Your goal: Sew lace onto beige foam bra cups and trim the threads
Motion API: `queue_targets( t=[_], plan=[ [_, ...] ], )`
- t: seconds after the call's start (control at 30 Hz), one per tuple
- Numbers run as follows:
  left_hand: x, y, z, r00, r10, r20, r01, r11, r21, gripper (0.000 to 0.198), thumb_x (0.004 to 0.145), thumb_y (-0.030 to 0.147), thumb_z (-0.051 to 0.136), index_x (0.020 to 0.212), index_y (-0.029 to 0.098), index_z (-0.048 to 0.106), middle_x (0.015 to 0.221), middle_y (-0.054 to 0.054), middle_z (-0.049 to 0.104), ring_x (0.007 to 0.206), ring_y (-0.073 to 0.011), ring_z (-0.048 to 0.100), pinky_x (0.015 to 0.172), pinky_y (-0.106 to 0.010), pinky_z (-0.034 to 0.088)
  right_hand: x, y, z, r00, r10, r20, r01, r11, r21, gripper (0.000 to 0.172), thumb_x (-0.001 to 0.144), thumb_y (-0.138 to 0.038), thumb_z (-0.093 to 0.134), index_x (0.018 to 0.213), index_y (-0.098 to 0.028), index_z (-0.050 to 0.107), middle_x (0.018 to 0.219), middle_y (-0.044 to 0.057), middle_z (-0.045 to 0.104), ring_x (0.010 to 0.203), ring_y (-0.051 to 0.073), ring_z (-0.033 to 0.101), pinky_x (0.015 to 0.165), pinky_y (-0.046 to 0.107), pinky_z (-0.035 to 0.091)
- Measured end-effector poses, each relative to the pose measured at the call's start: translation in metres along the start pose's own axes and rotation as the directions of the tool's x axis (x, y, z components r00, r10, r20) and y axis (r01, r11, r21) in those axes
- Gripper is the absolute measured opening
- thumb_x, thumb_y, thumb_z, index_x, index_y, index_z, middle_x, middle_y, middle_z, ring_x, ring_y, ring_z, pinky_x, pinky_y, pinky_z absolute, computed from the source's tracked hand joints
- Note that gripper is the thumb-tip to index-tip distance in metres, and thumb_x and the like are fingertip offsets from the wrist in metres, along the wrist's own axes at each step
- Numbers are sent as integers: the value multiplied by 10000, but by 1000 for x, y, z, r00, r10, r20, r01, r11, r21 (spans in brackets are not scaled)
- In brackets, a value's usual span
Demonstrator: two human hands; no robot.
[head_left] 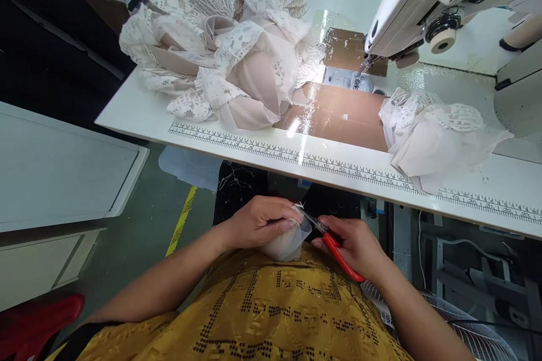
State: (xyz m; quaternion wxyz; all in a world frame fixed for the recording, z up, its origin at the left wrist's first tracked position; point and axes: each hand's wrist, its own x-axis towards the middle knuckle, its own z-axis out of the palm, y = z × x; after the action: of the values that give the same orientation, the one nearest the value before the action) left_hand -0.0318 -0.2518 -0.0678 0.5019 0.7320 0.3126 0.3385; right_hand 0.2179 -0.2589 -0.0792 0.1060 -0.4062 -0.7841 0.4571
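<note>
Over my lap, my left hand (265,219) pinches a small piece of sheer white fabric (287,245) between thumb and fingers. The fabric hangs down below the fingertips, and a bit of it pokes up at the pinch. My right hand (351,240) is closed around a pair of small scissors (336,248) with red handles. The metal blades point left and meet the fabric edge right beside my left fingertips. Whether the blades are apart or together is too small to tell.
A white sewing machine (406,17) stands at the back right of the table (139,110). Piled lace and beige fabric (237,56) fills the table's left; a smaller white lace bundle (440,135) lies right. A ruler strip (322,163) follows the front edge, above my hands.
</note>
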Motion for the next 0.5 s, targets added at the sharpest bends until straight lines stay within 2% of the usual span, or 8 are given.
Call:
queue_targets(
  t=[0.1,0.2,0.27,0.33,0.4,0.43,0.47,0.5],
  plan=[
    [1,0,1,1000,-13,6,13,1000,-6,187,920,161,524,986,130,696,934,-101,716,882,-167,673,815,-253,531,1,-1,7,999,41,22,-45,972,231,273,878,-459,576,881,-192,633,715,-5,594,600,130,502,554,223,370],
    [2,0,3,997,-15,80,18,999,-39,190,923,170,522,1000,126,690,975,-115,715,929,-176,676,844,-258,524,4,5,12,992,122,-9,-108,911,398,319,880,-490,559,924,-184,634,769,0,616,665,147,545,597,232,409],
    [1,2,3,994,-37,106,43,998,-54,196,929,197,509,989,128,683,979,-111,711,941,-181,671,857,-267,517,6,11,13,984,177,-24,-155,916,369,341,871,-503,565,951,-180,636,796,12,634,714,169,573,641,253,429],
    [-2,6,0,981,-168,100,171,985,-29,207,918,265,527,1036,147,650,989,-89,695,920,-183,658,840,-280,515,7,18,13,976,216,1,-208,938,278,369,856,-514,582,1009,-184,641,843,29,660,757,193,594,680,276,438],
    [-8,9,-5,923,-355,150,362,932,-15,376,862,370,602,1188,185,566,1046,-65,667,924,-194,635,821,-293,514,6,23,12,971,238,36,-240,950,202,417,850,-526,587,1099,-195,632,883,39,676,769,200,602,694,282,434],
    [-11,10,-9,881,-420,220,434,900,-22,520,816,427,646,1265,203,507,1071,-57,653,927,-202,625,803,-294,516,6,24,12,971,235,48,-240,953,184,429,852,-530,581,1121,-200,628,877,37,677,753,194,598,686,275,427],
    [-14,10,-12,834,-433,341,474,879,-43,634,780,478,671,1317,213,463,1085,-53,647,925,-207,620,784,-288,518,5,26,13,973,223,57,-229,957,175,425,856,-531,576,1119,-202,631,853,29,672,728,181,587,668,262,416],
    [-15,9,-16,794,-395,462,474,878,-64,667,759,531,672,1306,204,478,1048,-49,654,876,-202,624,736,-271,519,4,28,14,977,206,62,-214,961,175,408,859,-527,571,1094,-201,640,814,17,659,698,165,567,640,245,398]
  ],
)
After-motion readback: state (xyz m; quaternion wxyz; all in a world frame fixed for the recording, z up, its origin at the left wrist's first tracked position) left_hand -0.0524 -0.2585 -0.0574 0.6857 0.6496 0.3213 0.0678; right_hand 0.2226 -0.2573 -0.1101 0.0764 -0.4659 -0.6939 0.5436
